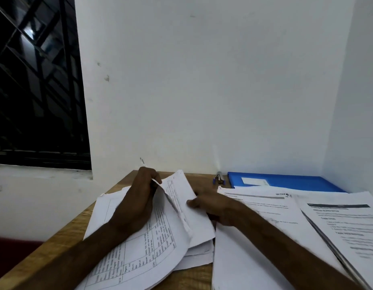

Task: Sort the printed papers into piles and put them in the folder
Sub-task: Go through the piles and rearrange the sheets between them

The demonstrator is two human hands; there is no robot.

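On the wooden desk (55, 250), head view: my left hand (139, 197) pinched the top edge of the lifted sheets (181, 191), fingers curled, peeling them off the unsorted stack (139, 254), to check them, I judged. My right hand (215, 208) gripped their side, thumb on top, steadying. 2 sorted piles (271, 204) lay rightward; the blue folder (296, 182) sat closed behind them.

The left hand (137, 204) and right hand (215, 208) are bare — uncovered from the fingers back over the wrists and along both forearms to the frame's bottom edge. The forearms are slim, widening gradually behind the wrists. The left fingers (147, 173) show rounded knuckles; the right fingers (195, 203) are blurred — nails cannot be told.
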